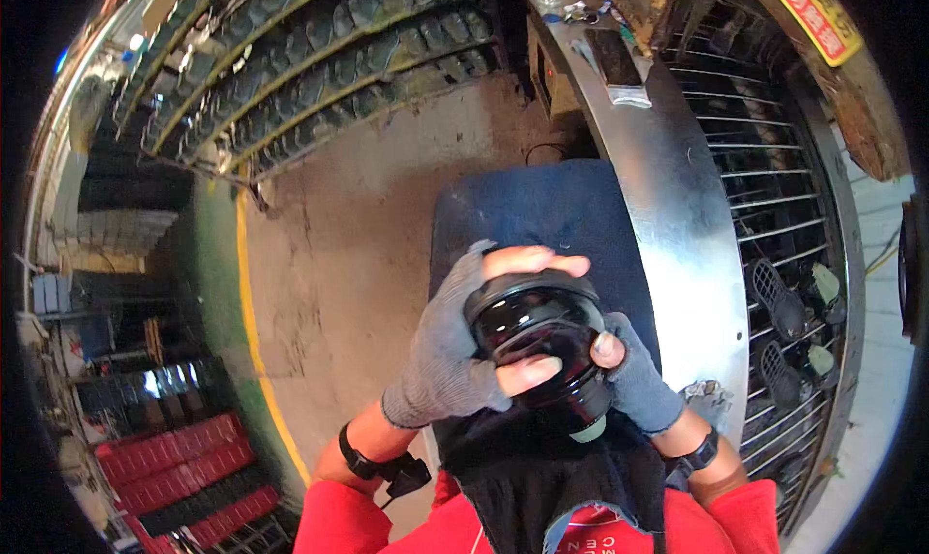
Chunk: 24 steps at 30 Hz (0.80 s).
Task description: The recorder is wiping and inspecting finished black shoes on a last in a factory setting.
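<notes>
Fingers (523, 262) of the left hand (447, 349) and right hand (639, 372), both in fingerless grey knit gloves, grasp 1 glossy black, rounded, shoe-like piece (540, 327) from opposite sides, held before the red fabric shirt (339, 510), left of the long silver metal bench (677, 225).

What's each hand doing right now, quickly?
Left hand: closed on the black shoe, fingers over its far end, thumb on the near side.
Right hand: holding the same shoe, thumb on its side; other fingers hidden.
</notes>
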Tool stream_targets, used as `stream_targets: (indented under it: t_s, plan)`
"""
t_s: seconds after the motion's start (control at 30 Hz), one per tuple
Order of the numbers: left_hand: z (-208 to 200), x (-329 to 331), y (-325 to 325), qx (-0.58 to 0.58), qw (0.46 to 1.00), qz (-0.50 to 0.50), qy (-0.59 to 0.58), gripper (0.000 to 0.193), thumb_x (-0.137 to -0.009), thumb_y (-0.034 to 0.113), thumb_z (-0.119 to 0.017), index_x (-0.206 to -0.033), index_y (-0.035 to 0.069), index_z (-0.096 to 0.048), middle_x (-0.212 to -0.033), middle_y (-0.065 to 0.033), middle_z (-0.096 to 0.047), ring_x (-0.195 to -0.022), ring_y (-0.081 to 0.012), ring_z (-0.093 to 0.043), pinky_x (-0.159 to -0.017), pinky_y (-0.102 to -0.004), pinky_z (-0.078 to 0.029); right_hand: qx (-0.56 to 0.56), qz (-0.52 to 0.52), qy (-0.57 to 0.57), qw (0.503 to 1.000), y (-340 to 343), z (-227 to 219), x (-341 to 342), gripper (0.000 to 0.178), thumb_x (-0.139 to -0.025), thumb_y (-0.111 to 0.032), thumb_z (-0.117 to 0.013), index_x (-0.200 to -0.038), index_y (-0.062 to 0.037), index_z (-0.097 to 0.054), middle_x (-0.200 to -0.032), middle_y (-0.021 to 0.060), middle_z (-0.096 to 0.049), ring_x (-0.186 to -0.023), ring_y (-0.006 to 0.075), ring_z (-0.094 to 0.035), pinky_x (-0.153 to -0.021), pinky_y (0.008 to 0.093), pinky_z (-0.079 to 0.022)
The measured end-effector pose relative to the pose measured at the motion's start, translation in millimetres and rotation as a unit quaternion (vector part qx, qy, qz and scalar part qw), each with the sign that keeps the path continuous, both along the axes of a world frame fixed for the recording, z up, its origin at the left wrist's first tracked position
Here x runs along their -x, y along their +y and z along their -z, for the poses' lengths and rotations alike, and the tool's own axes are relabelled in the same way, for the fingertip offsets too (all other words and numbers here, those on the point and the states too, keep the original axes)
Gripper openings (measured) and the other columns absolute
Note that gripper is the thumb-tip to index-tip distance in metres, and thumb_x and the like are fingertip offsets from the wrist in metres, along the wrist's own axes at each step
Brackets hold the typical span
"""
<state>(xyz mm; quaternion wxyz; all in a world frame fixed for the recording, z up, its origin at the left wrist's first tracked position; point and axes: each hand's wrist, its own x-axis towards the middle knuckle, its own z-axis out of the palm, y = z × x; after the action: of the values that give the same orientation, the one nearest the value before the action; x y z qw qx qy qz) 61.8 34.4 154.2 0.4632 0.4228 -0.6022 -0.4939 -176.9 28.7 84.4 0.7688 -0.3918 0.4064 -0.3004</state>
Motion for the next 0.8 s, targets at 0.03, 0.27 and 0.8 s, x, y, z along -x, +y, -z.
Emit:
stream_targets:
  t_s: [0.03, 0.27, 0.8]
  plan:
    - [-1.0, 0.0, 3.8, -0.007, 0.997, -0.004, 0.072, 0.077, -0.080, 0.007, -0.085, -0.147, 0.006, -0.046, -0.146, -0.0209, -0.065, -0.131, -0.0279, -0.065, -0.119, -0.0404, -0.042, 0.021, -0.067, -0.015, 0.997, -7.6, -1.3, 2.7, 0.053, -0.101, -0.050, -0.071, -0.112, 0.0017, -0.069, -0.104, 0.0076, -0.071, -0.098, 0.0109, -0.064, -0.082, 0.0305, -0.055]
    - [18.4, -10.5, -4.8, 0.125, 0.938, -0.002, 0.324, 0.084, -0.083, 0.011, -0.092, -0.148, 0.018, -0.039, -0.154, -0.0307, -0.051, -0.138, -0.0587, -0.053, -0.113, -0.0702, -0.046, -0.138, -0.072, -0.099, 0.983, -6.5, -0.9, 30.6, 0.073, -0.102, -0.056, -0.066, -0.146, 0.0023, -0.059, -0.124, 0.0136, -0.073, -0.107, 0.0243, -0.073, -0.082, 0.0369, -0.063]
    - [80.5, 66.3, -36.9, -0.141, 0.978, -0.057, 0.145, 0.067, -0.109, 0.048, -0.060, -0.158, 0.004, -0.048, -0.147, -0.0066, -0.057, -0.131, -0.0161, -0.054, -0.115, -0.0326, -0.040, 0.275, -0.185, 0.178, 0.926, -108.8, -37.8, 47.6, 0.081, -0.063, -0.032, -0.102, -0.130, -0.0005, -0.067, -0.117, 0.0088, -0.072, -0.116, 0.0217, -0.068, -0.105, 0.0340, -0.051]
